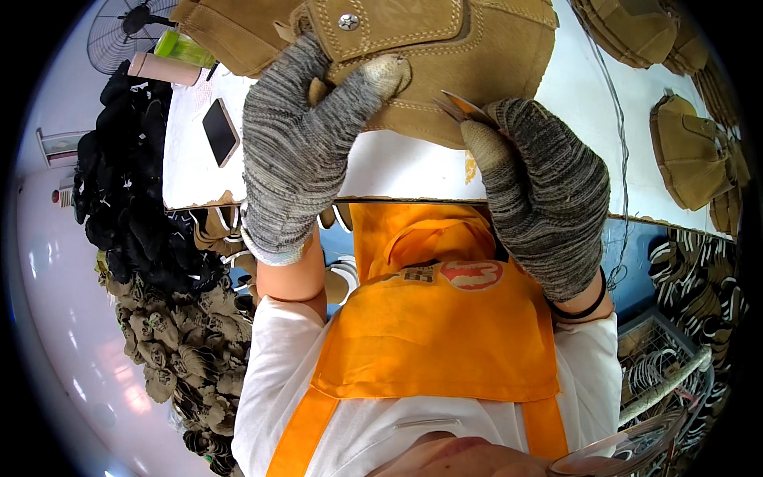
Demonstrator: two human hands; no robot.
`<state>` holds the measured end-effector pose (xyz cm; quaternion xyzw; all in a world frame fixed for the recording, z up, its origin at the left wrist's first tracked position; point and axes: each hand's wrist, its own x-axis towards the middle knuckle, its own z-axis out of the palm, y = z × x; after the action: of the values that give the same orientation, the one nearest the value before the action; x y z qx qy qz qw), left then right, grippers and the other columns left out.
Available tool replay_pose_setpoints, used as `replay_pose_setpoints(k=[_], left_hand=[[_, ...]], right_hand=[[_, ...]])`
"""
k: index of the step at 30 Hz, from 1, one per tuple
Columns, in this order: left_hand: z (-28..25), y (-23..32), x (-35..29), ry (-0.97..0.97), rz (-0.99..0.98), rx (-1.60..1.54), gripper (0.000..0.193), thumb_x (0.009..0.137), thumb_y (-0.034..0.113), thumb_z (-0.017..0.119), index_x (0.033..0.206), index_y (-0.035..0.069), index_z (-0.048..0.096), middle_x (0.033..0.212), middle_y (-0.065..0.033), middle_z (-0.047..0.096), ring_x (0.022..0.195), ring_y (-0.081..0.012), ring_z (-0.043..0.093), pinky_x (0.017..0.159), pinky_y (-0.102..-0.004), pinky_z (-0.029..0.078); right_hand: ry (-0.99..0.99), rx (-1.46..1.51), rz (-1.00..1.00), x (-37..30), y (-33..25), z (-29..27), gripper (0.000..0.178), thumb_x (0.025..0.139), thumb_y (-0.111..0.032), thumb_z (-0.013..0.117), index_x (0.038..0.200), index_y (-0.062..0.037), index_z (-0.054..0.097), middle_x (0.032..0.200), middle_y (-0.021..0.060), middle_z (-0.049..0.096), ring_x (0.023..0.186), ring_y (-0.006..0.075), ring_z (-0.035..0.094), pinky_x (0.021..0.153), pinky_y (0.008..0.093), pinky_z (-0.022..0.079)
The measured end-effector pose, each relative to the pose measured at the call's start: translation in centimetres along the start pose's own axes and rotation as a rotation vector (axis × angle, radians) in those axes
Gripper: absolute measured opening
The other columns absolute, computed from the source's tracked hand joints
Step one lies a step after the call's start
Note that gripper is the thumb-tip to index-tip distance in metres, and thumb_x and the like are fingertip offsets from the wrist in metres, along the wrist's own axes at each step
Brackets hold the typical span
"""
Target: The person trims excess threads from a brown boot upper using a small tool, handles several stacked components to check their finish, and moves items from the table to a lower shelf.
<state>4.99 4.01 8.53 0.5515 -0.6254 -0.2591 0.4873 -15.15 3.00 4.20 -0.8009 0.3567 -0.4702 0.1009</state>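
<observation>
A brown stitched cap [501, 48] with a flap and a round metal star stud is held up over the white table. My left hand [298, 147], in a grey knitted glove with pale fingertips, grips its lower left edge, thumb pressed on the outside. My right hand [548, 191], gloved the same way, is closed around small thread snips [461, 106]. Their two pointed blades stick out toward the left, against the lower right part of the cap. Most of the snips is hidden in the glove.
On the white table [199, 183] lie a phone [221, 133], a pink cylinder [164, 69] and more brown caps [687, 151]. A cable [618, 111] crosses the right side. Black piles [131, 183] and brown piles [187, 342] stand left; a wire basket [660, 358] sits lower right.
</observation>
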Motion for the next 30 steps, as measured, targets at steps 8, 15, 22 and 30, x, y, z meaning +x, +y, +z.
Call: replay_pose_setpoints(k=[8, 15, 22, 30], left_hand=[[-0.5, 0.5, 0.5, -0.05, 0.053, 0.014, 0.035, 0.086, 0.027, 0.073, 0.112, 0.004, 0.068, 0.094, -0.0056, 0.072, 0.083, -0.013, 0.066, 0.074, -0.0271, 0.053], [-2.3, 2.7, 1.4, -0.124, -0.03, 0.15, 0.048, 0.082, 0.03, 0.076, 0.122, 0.005, 0.064, 0.1, -0.0047, 0.071, 0.092, -0.0124, 0.065, 0.086, -0.0275, 0.051], [-2.0, 3.9, 4.5, -0.401, -0.136, 0.159, 0.041, 0.088, 0.024, 0.071, 0.12, 0.001, 0.061, 0.1, -0.0095, 0.069, 0.092, -0.0142, 0.061, 0.082, -0.0284, 0.05], [-0.7, -3.5, 5.0, -0.461, -0.028, 0.261, 0.045, 0.086, 0.035, 0.072, 0.118, 0.004, 0.065, 0.099, -0.0066, 0.071, 0.09, -0.0155, 0.066, 0.082, -0.0311, 0.052]], right_hand=[[-0.024, 0.045, -0.11, 0.3, 1.0, -0.2, 0.024, 0.086, -0.009, 0.072, 0.107, -0.002, 0.063, 0.091, 0.0133, 0.071, 0.076, 0.0257, 0.07, 0.07, 0.0335, 0.056], [-0.085, 0.239, -0.005, 0.3, 0.9, -0.3, 0.027, 0.088, -0.01, 0.07, 0.113, -0.0034, 0.061, 0.094, 0.0117, 0.072, 0.075, 0.0161, 0.068, 0.067, 0.0295, 0.056], [-0.075, 0.344, 0.207, 0.3, 0.5, 1.0, 0.018, 0.09, -0.018, 0.065, 0.096, -0.0011, 0.066, 0.076, 0.0155, 0.066, 0.066, 0.029, 0.067, 0.06, 0.0352, 0.053], [-0.152, 0.282, 0.337, -1.5, 3.1, 3.3, 0.02, 0.09, -0.018, 0.065, 0.093, 0.0014, 0.066, 0.077, 0.0188, 0.067, 0.066, 0.0294, 0.067, 0.06, 0.0354, 0.053]])
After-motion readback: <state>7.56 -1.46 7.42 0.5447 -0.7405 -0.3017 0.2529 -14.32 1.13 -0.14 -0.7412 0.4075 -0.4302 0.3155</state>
